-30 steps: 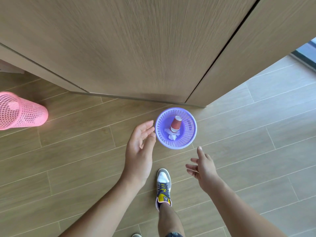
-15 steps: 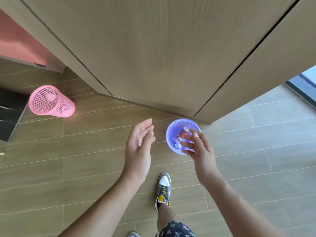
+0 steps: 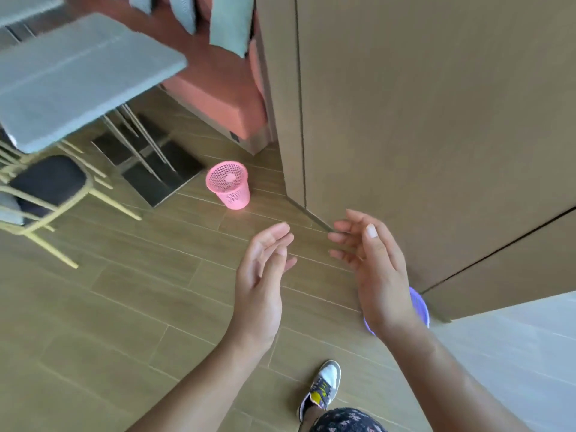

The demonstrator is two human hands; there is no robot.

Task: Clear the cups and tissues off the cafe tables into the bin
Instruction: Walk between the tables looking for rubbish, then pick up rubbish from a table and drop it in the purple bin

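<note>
My left hand (image 3: 263,272) and my right hand (image 3: 372,263) hover side by side over the wooden floor, palms facing each other, fingers relaxed and holding nothing. The purple mesh bin (image 3: 419,307) stands on the floor by the wooden wall's corner; my right wrist hides most of it, so its contents are out of sight. A pink mesh bin (image 3: 229,183) stands upright on the floor farther ahead, left of the wall's edge. No cups or tissues are visible.
A wooden panel wall (image 3: 420,120) fills the upper right. At upper left stands a grey cafe table (image 3: 71,76) on thin metal legs, with a black-seated chair (image 3: 46,182) beside it. A pink bench (image 3: 215,98) runs behind. My shoe (image 3: 322,386) is at the bottom.
The view has swung left, bringing the table, chair and bench into sight. My right hand has drawn back from the purple bin and now covers it. The pink bin appears nearer the middle.
</note>
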